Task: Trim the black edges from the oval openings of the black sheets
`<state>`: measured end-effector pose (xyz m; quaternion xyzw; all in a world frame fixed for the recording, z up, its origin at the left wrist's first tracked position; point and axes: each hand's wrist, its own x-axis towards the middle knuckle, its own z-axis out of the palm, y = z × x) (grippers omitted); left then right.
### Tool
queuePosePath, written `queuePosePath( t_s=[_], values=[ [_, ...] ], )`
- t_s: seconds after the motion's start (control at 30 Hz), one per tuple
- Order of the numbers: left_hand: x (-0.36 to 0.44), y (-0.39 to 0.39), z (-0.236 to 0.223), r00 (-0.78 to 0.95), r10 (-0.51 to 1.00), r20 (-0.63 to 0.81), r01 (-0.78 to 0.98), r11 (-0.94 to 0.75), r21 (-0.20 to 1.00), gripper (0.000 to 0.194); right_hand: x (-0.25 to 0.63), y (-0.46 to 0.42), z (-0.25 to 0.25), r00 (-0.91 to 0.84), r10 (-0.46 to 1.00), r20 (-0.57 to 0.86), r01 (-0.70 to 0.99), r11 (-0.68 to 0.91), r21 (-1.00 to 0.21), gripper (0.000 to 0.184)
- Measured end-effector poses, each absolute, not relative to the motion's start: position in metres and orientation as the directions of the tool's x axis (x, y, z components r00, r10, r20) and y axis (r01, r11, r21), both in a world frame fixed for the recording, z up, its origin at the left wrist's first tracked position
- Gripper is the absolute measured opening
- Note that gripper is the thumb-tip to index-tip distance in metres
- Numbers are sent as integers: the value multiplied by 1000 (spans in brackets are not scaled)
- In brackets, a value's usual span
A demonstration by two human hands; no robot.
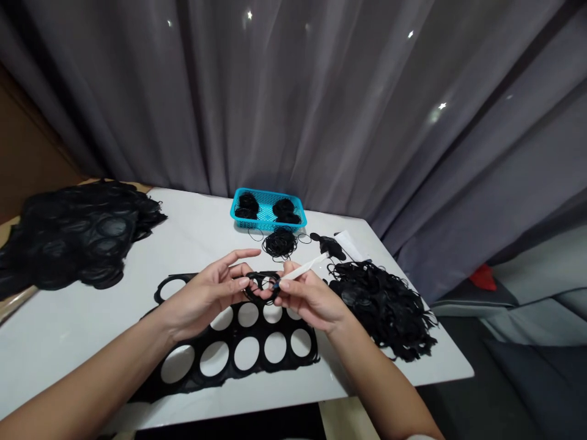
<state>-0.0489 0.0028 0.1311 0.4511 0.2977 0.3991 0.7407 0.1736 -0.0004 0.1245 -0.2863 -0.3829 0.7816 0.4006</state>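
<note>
The left hand (206, 297) and right hand (312, 298) are together, pinching a black rubber ring (261, 288) above the desk (68, 342), seemingly to keep it steady. The right hand also grips a white plastic stick (303, 267). A punched black sheet (238, 355) lies at six o'clock, a blue basket (267, 209) at twelve.

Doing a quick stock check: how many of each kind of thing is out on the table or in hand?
Blue plastic basket: 1
Punched black sheet: 1
Large black heaps: 2
White plastic tool: 1
Black ring: 1
Total: 6
</note>
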Motion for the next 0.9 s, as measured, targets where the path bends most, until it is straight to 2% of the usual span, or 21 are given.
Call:
queuePosePath(
  t_s=[0.23, 0.37, 0.43, 0.53, 0.6, 0.63, 0.7, 0.77, 0.9],
  values=[
    [-40, 1, 135, 500, 857, -128, -323, 322, 890, 47, 176, 2, 123, -493, 856, -156, -433, -397, -810, 46],
    [-33, 5, 131, 548, 825, -141, -223, 306, 925, 64, 177, 7, 120, -476, 865, -162, -465, -404, -788, 46],
    [-29, 11, 126, 519, 845, -126, -160, 241, 957, 64, 176, 7, 120, -447, 882, -151, -455, -370, -810, 44],
    [-21, 23, 115, 298, 954, 8, -118, 29, 993, 49, 171, 2, 118, -388, 921, -32, -313, -165, -935, 33],
    [-14, 31, 107, 178, 979, 97, -117, -76, 990, 42, 165, -6, 115, -352, 926, 137, -85, 114, -990, 20],
    [-9, 34, 104, 174, 979, 109, -128, -87, 988, 38, 162, -10, 112, -339, 911, 235, 44, 265, -963, 13],
    [0, 42, 99, 253, 964, 80, -208, -26, 978, 28, 157, -18, 106, -329, 854, 403, 253, 491, -834, 10],
    [8, 49, 97, 338, 941, 19, -352, 107, 930, 22, 155, -23, 101, -300, 801, 518, 364, 598, -714, 17],
    [14, 64, 98, 369, 921, -124, -608, 341, 717, 24, 160, -28, 97, -205, 724, 659, 377, 680, -629, 26]
  ],
)
